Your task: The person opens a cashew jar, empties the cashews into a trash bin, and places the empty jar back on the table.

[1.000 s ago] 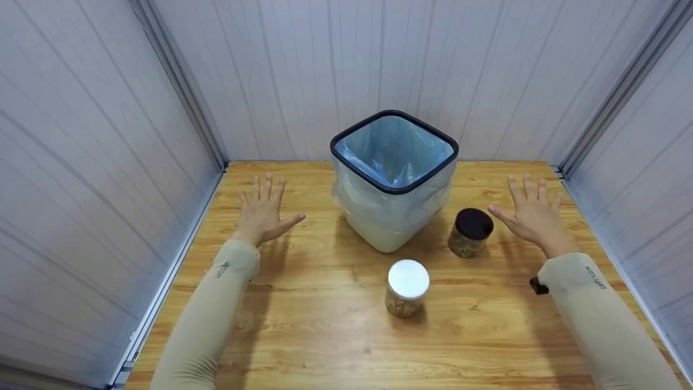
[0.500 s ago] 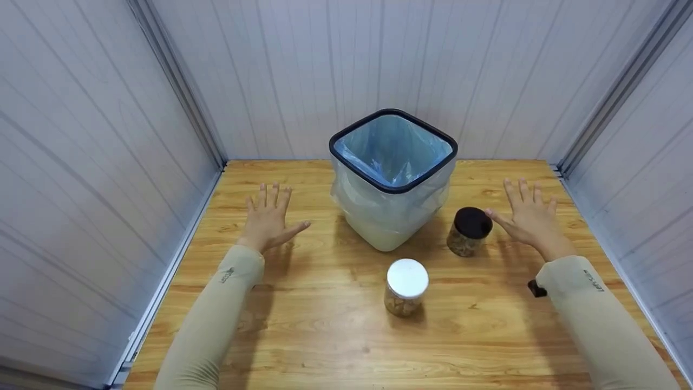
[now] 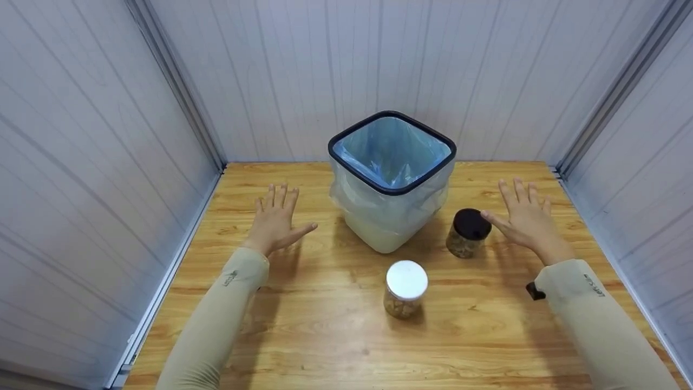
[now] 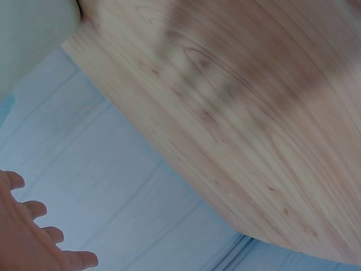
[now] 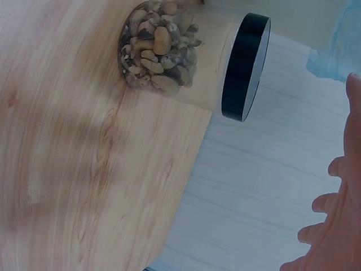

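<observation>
My left hand (image 3: 275,221) is held over the left side of the table, fingers spread, holding nothing. On the right, my right hand (image 3: 526,221) is also spread and holds nothing; its thumb tip overlaps the edge of a black lid in the head view. That lid tops a clear jar (image 3: 465,244), which the right wrist view shows partly filled with pebble-like pieces (image 5: 161,48). A second clear jar (image 3: 402,304) with a white lid (image 3: 406,279) stands nearer the front, with light brown pieces inside. Between the hands, farther back, stands a bin (image 3: 379,225) lined with a plastic bag.
The bin's square black rim (image 3: 391,191) faces up, with the bluish liner (image 3: 373,141) visible inside. Pale panel walls (image 3: 270,70) enclose the wooden table (image 3: 335,346) at the back and both sides. A small black object (image 3: 535,291) shows at the right cuff.
My left hand has drifted right and slightly toward me. The right hand has shifted a little left, closer to the black-lidded jar. Both jars and the bin stay in place.
</observation>
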Demonstrator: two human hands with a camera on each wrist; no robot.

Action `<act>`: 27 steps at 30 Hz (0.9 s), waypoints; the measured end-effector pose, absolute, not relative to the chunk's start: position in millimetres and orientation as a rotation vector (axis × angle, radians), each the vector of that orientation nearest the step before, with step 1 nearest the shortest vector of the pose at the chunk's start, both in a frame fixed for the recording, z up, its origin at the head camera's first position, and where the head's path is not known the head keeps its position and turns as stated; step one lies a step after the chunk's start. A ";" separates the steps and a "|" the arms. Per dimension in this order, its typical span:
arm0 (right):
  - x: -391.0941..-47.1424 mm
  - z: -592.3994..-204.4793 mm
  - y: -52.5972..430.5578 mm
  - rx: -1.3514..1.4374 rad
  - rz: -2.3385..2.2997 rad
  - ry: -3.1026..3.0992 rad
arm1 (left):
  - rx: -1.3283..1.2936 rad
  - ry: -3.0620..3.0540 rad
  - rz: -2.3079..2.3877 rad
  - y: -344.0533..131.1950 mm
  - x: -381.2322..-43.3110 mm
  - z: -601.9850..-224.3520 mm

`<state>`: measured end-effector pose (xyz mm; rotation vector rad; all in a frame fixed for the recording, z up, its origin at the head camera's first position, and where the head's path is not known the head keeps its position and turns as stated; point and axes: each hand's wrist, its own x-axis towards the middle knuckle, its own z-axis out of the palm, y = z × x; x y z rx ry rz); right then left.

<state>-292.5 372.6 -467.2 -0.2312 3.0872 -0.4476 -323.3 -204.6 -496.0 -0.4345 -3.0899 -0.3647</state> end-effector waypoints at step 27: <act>-285.8 -460.1 350.6 -0.390 -0.486 3.127 | -0.603 -3.033 -0.443 -181.8 -311.3 -497.3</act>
